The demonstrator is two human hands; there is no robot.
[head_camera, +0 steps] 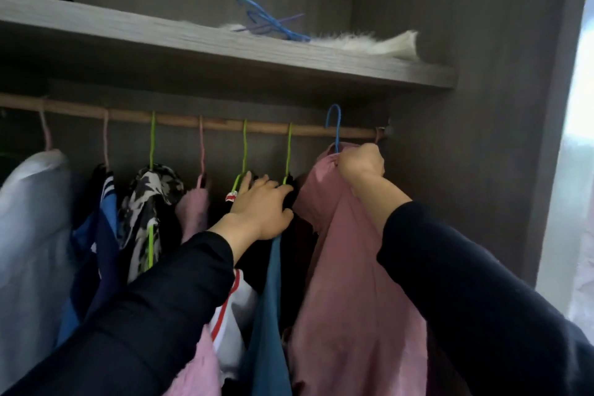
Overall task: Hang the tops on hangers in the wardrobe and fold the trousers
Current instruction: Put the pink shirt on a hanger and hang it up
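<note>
A dusty-pink top [350, 267] hangs on a blue hanger [334, 125]. My right hand [361, 161] grips the top's collar and the hanger's neck just below the wooden rail [225, 124], and the hook stands up in front of the rail near its right end. My left hand [262, 202] presses against the dark garments [291, 193] on the green hangers [245, 151] to the left of the pink top, fingers spread and slightly bent.
Several more tops hang along the rail: a white one [32, 219], a blue-striped one [103, 212], a black-and-white patterned one [151, 199]. The shelf [225, 51] above holds spare blue and purple hangers [273, 22] and a white furry item [369, 42]. The wardrobe side wall [482, 138] stands close on the right.
</note>
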